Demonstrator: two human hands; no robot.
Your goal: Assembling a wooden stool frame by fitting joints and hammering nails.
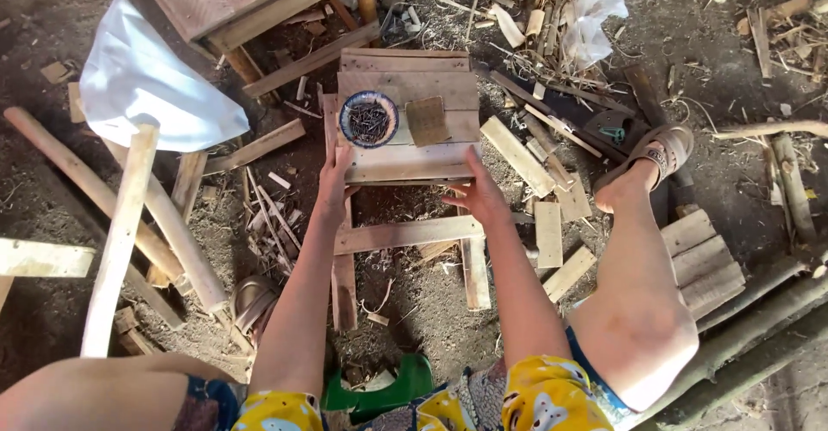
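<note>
Gripping: left hand (335, 176) fingers clamped on the left edge of a small plank stool (405, 159); right hand (477, 196) fingers spread apart, touching its near right edge. On the stool: 1 bowl (369, 119) of nails, 1 brown pad (427, 121) beside it. Around: dirt floor (52, 198), scrap wood, poles (121, 232), white bag (142, 81).
</note>
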